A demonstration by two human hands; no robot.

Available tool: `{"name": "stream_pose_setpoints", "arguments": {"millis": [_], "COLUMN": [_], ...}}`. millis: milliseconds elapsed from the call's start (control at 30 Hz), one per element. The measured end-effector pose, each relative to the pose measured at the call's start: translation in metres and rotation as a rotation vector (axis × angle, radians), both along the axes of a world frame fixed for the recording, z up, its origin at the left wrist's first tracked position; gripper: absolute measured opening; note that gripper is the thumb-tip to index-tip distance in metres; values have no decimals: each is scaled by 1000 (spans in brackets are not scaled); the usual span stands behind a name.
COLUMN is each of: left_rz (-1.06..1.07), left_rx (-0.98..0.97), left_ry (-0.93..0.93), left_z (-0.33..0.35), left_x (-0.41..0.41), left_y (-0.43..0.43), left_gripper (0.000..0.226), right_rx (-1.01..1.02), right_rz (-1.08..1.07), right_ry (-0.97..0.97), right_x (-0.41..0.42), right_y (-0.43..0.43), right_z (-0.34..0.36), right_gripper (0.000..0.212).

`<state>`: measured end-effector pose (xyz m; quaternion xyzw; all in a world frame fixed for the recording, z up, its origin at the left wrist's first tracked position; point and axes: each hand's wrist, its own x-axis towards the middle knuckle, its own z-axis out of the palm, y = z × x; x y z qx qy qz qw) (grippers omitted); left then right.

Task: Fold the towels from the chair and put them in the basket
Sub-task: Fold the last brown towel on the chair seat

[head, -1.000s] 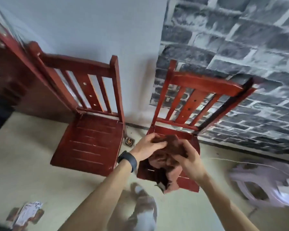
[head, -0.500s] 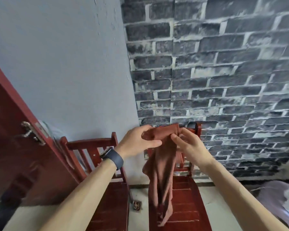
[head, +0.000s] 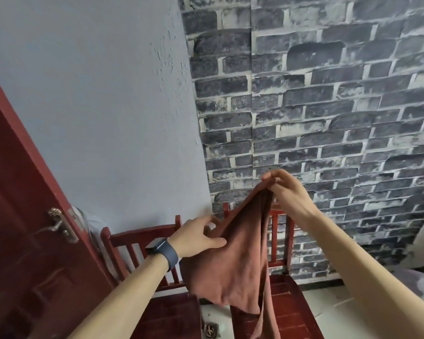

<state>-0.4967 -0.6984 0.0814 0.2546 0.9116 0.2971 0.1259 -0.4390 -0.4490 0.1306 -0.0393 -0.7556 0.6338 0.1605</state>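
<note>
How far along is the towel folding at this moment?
Early. Done: the brown towel is lifted off the chair. In hand: right hand pinches a top corner, left hand grips the edge, spreading it. Left: folding and basketing; no basket clearly visible.

Single head-worn view, looking forward and slightly down from close behind both forearms, toward the corner where the grey wall [head: 96, 106] meets the brick wall [head: 328, 106], chairs [head: 142, 237] low in frame.
</note>
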Motion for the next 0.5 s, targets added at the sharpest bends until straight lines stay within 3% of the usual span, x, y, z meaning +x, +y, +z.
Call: {"name": "stream_pose_setpoints", "arguments": {"millis": [100,267,400,500], "left_rz": [59,187,248,261], "left_rx": [-68,-40,10,208], "left_ry": [63,98,167,228], "left_z": [-12,-8,12,29], "left_x": [3,-6,-12,-8], "left_y": [-24,-73,-91,-81], "left_gripper": [28,24,18,13], "right_rx": [-99,-83,-27,66], "right_rz": [-98,-222,-311,-256], "right_ry": [-33,-103,-112,-96], "right_x": [2,15,21,23], "right_y": [3,9,10,-5], "right_z": [-4,-23,-35,-32], "right_gripper": [29,24,7,28]}}
